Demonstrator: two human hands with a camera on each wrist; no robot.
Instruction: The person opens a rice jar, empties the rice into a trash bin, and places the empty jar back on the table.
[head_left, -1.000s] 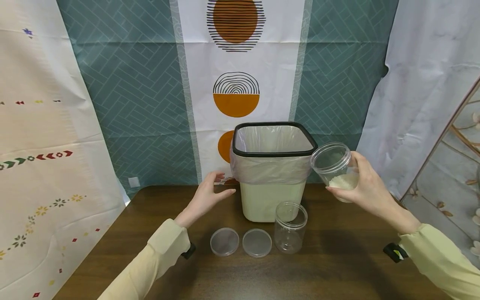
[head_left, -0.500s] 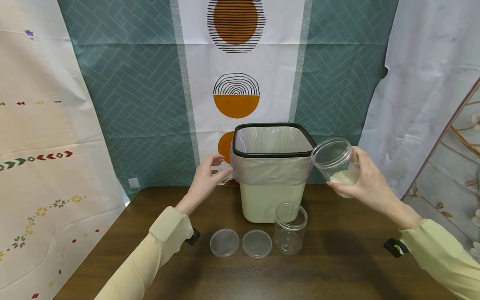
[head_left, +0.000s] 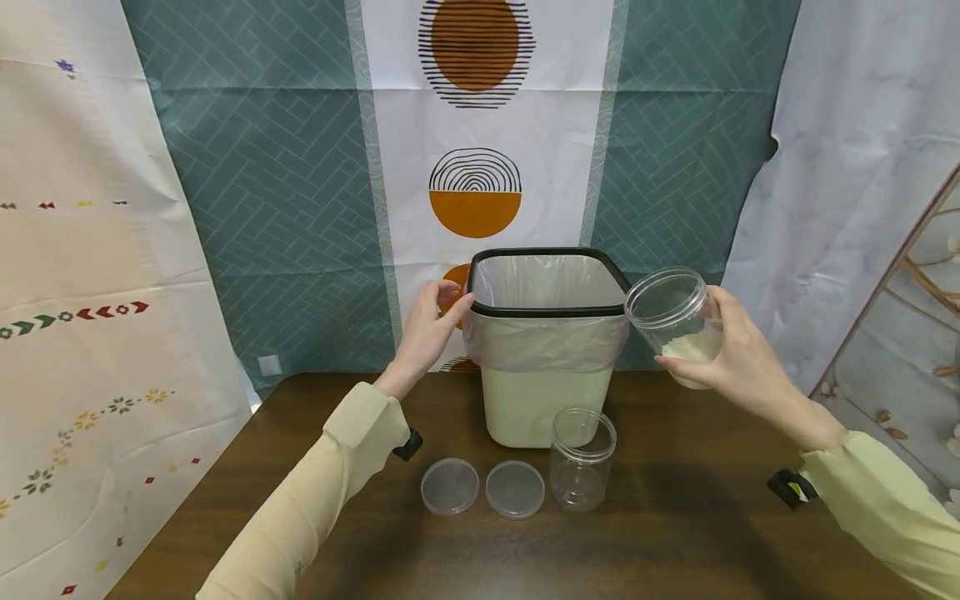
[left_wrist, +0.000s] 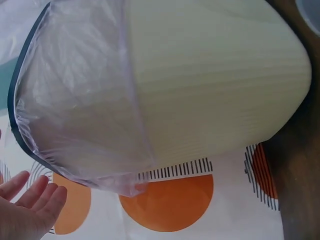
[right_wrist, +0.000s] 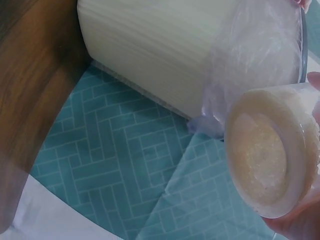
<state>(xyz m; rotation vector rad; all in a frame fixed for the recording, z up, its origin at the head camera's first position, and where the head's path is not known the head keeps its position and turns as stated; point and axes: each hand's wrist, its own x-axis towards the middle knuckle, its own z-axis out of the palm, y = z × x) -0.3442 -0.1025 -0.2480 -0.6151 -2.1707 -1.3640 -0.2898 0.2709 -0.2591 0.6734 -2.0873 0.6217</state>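
Observation:
My right hand [head_left: 738, 358] grips a clear plastic jar [head_left: 671, 327], raised at the right side of the bin. White grains [head_left: 693, 347] lie in its lower part, and its mouth tilts left over the bin's right rim. In the right wrist view, the jar's base [right_wrist: 260, 155] faces the camera. Beside the bin's left rim is my left hand [head_left: 429, 325], fingers spread and thumb tip right at the black rim; the left wrist view shows its fingers [left_wrist: 42, 197] holding nothing. The pale green waste bin [head_left: 547, 406] has a thin see-through liner [head_left: 547, 340] folded over its rim.
In front of the bin stands a second clear jar [head_left: 579, 487] without a lid. Two round clear lids, a left lid [head_left: 450, 487] and a right lid [head_left: 515, 490], lie flat on the dark wooden table [head_left: 480, 558]. A patterned cloth [head_left: 292, 183] hangs behind.
My left hand has risen and moved right, up to the bin's left rim. The jar in my right hand has risen slightly, with its grains still inside.

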